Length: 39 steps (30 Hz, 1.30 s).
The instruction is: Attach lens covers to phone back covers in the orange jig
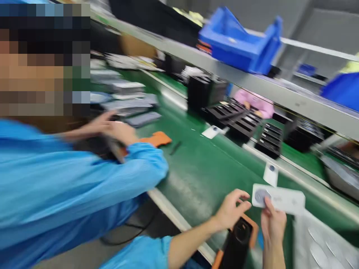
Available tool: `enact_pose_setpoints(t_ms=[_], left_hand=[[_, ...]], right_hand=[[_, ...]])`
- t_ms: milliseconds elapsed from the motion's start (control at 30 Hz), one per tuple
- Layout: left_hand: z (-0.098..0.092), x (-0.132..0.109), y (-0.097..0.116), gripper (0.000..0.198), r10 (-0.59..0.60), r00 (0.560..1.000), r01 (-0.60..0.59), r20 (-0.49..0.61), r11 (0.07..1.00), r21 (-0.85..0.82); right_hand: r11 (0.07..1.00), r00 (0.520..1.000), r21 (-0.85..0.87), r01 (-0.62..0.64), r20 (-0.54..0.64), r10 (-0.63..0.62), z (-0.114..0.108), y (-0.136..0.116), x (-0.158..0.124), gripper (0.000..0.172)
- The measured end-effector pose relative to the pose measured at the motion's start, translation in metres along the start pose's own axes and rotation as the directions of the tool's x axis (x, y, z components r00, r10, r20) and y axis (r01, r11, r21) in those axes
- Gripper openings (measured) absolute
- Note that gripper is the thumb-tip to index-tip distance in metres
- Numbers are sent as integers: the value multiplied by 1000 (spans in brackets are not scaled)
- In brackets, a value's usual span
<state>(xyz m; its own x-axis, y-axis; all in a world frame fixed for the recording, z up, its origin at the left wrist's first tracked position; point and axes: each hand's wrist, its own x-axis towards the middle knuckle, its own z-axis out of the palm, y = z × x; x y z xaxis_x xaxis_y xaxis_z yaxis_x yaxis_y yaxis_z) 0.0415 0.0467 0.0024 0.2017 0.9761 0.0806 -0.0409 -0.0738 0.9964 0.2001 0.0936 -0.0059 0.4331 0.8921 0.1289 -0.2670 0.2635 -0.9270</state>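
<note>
My right hand [274, 224] grips a flat white phone-shaped sheet [288, 201], its thumb resting by a round grey disc at one end. My left hand [232, 208] is just to the left, fingers curled but apart, with nothing visible between them. Below my hands lies a black phone-like piece [234, 252] with a round camera ring, set in an orange holder [254, 228]. Beyond the held sheet, a smaller white card [270, 175] with a dark dot lies at the belt's far edge.
A co-worker's blue sleeve [112, 186] and hands [120, 130] are at left, near another orange holder [159, 139]. A clear tray [316, 239] with round discs stands at right. Black trays [269, 140] line the far side, under a shelf bearing a blue bin [238, 41].
</note>
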Motion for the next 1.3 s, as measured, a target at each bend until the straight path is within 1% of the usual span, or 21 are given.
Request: enact_pose_setpoints(t_ms=[67,100,167,233,300,333,433,533,600,700,767,900,967,1033,1100,1133,1167,1200,1233,1267,1300], left_hand=[[-12,-10,-2,47,56,976,-90,211,984,154],[-20,-15,-6,59,70,933,-165,352,954,248],[-31,-29,-16,85,45,795,-354,604,844,404],[-35,-49,-30,104,-27,666,-508,745,715,480],[-32,-68,-47,107,-59,603,-612,796,605,508],[-28,-76,-56,103,-47,602,-645,797,559,521],[-17,-86,-81,81,70,654,-697,753,444,563],[-11,-87,-98,70,169,656,-733,735,371,569],[-10,-86,-105,73,191,654,-743,732,343,575],[-7,-84,-112,84,192,640,-755,744,339,562],[-3,-84,-111,91,158,610,-768,777,359,530],[-5,-83,-94,106,69,582,-747,810,440,499],[-11,-75,-76,108,102,599,-725,794,490,484],[-18,-60,-52,99,239,682,-695,691,507,510],[-22,-38,-27,85,441,767,-641,466,504,579],[-23,-27,-17,83,521,772,-620,363,491,613],[-22,-16,-8,80,553,769,-609,321,479,632],[-20,-7,-3,70,558,759,-622,334,474,623],[-17,1,-1,54,535,748,-652,392,484,584],[-14,6,-2,39,482,744,-668,463,520,532],[-10,8,-5,30,415,747,-656,519,584,478]], right_hand=[[994,981,-110,5,-194,-26,-37,-31,27,46],[985,965,-169,-18,-262,-27,-51,-43,47,44],[954,939,-287,-90,-344,-15,-74,-59,89,36],[911,922,-375,-171,-386,15,-89,-61,118,34],[837,913,-483,-257,-406,46,-94,-48,131,35],[786,910,-544,-293,-411,54,-92,-39,133,34],[601,907,-710,-366,-418,58,-78,-10,137,38],[423,897,-799,-428,-434,87,-60,2,152,70],[331,873,-810,-484,-470,129,-52,-1,165,79],[246,836,-800,-548,-515,187,-47,-14,173,58],[228,842,-813,-536,-498,205,-47,-26,169,47],[276,934,-896,-348,-308,179,-47,-55,152,41],[313,979,-931,-188,-151,138,-47,-71,135,35],[330,995,-944,-26,8,101,-48,-85,106,24],[329,982,-936,125,163,92,-50,-96,61,11],[325,965,-924,203,245,95,-51,-101,34,5],[324,929,-896,305,355,106,-54,-105,8,3],[279,823,-807,520,561,91,-57,-109,-17,4],[240,723,-713,659,689,59,-62,-113,-37,7],[214,656,-644,734,755,22,-68,-117,-51,10],[196,626,-611,767,780,-16,-77,-122,-58,12]])
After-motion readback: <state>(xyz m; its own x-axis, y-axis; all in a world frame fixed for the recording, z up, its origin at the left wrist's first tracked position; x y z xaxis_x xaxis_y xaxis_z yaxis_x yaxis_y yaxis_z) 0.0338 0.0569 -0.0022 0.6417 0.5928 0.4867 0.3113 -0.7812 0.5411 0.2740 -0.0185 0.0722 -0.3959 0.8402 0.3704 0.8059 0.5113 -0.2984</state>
